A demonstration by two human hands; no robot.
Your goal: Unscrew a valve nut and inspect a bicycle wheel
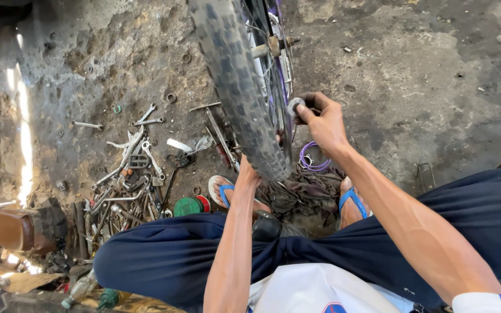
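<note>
At nine o'clock of the wheel, a heap of wrenches and other steel tools lies on the dirt floor, with a green round tin at its near edge. The bicycle wheel stands upright in the middle, its knobby tyre toward the camera. It looks stiff and fairly heavy, the rubber grippy, so the tyre and rim are the sound places to take hold; the thin spokes would bend more easily.

The left hand reaches up to the tyre's lower edge at six o'clock. Its fingers go round behind the rubber, so I cannot tell whether they clamp it or only steady it.

At three o'clock, beside the rim, the right hand pinches a small round metal part in its fingertips. That part looks light, hard and probably greasy, best nipped by its edge. Below the hand, a purple ring lies on dark rags.
</note>
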